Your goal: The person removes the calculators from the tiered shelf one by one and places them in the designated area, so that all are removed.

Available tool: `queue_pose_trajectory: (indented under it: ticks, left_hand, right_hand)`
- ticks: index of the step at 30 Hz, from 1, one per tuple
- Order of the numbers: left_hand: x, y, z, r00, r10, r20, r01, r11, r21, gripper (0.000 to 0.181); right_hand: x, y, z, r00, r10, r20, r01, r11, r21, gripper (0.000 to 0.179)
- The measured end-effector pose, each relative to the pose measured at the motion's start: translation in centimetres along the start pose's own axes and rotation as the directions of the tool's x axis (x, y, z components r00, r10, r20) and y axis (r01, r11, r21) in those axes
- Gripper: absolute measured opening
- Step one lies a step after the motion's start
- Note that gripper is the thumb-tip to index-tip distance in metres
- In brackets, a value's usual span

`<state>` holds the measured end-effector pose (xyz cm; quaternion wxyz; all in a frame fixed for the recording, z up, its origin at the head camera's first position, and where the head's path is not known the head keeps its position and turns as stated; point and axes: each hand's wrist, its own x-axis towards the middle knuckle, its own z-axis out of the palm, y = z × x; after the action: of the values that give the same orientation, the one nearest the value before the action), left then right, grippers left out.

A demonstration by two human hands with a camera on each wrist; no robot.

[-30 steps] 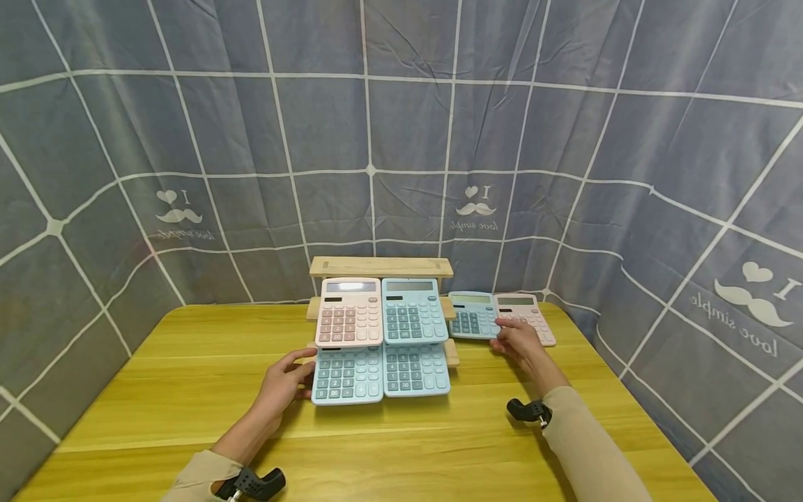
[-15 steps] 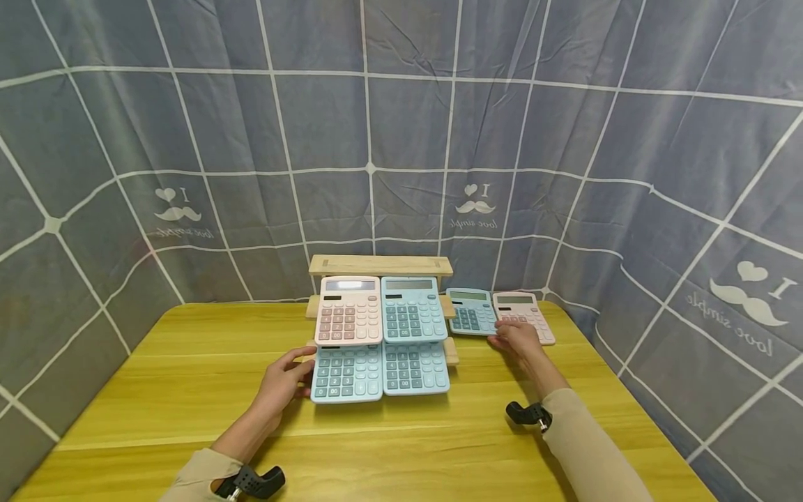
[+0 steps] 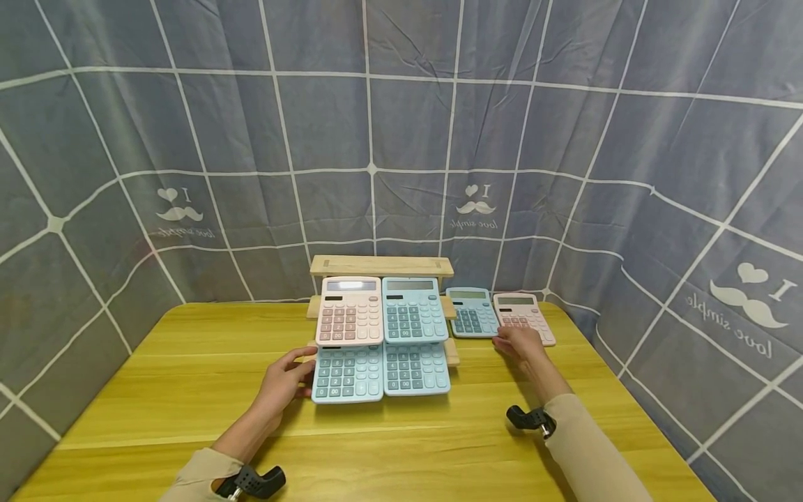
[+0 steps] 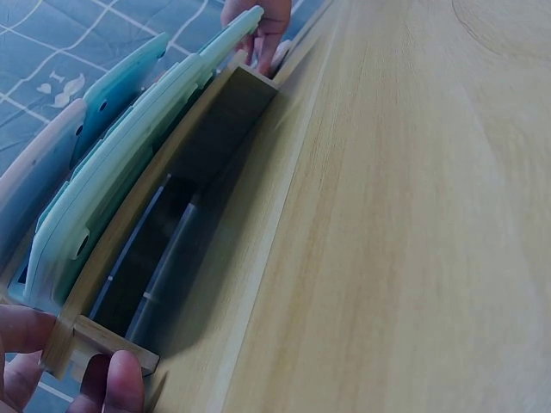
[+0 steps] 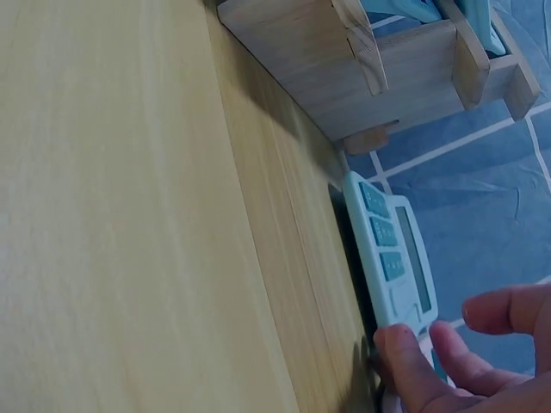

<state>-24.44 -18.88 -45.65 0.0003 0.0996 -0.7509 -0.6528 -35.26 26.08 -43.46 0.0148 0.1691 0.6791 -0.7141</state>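
In the head view my left hand [image 3: 282, 380] is at the left side of a tiered wooden rack [image 3: 381, 265]. The left wrist view shows its thumb and fingers gripping a front corner of the rack's frame [image 4: 116, 340]. A pink calculator [image 3: 349, 312] and a blue calculator [image 3: 414, 310] lean on the upper tier, with two more blue ones [image 3: 348, 376] below. My right hand [image 3: 519, 343] touches the lower right corner of a blue calculator [image 3: 472, 312] on the table. Seen from the right wrist, one fingertip [image 5: 398, 340] meets that calculator's edge, other digits apart from it.
A pink calculator [image 3: 523, 317] lies just right of the touched blue one, partly behind my right hand. The yellow wood-grain table [image 3: 376, 446] carries everything. A grey curtain with white grid lines [image 3: 401, 125] hangs behind and at both sides.
The blue calculator by my right hand has shifted slightly away from me and turned straighter. My right hand has moved slightly with it. My left hand and the rack have stayed put.
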Motion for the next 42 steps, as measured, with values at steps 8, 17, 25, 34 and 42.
queue_pose_trajectory:
  ticks: [8, 17, 25, 34, 42]
  left_hand:
    - [0.1, -0.1, 0.0, 1.0, 0.004, 0.002, -0.004, 1.0, 0.004, 0.04]
    - [0.1, -0.1, 0.0, 1.0, 0.001, -0.001, -0.001, 1.0, 0.004, 0.039]
    - [0.0, 0.0, 0.0, 1.0, 0.002, -0.003, -0.002, 1.0, 0.0, 0.038]
    - [0.0, 0.0, 0.0, 1.0, 0.003, -0.004, -0.003, 1.0, 0.002, 0.039]
    - [0.1, 0.1, 0.0, 1.0, 0.002, -0.003, -0.002, 1.0, 0.001, 0.039]
  right_hand:
    - [0.0, 0.4, -0.9, 0.999, -0.024, -0.028, 0.022, 0.997, -0.078, 0.05]
    - [0.1, 0.6, -3.0, 0.972, -0.101, -0.213, 0.089, 0.994, -0.068, 0.047]
    - [0.6, 0.9, -4.5, 0.923, -0.081, -0.375, 0.082, 0.997, -0.014, 0.043]
    - [1.1, 0.9, -5.8, 0.882, -0.082, -0.464, 0.093, 0.996, 0.0, 0.052]
    - [1.6, 1.2, -6.5, 0.932, -0.03, -0.361, 0.01, 0.998, -0.055, 0.069]
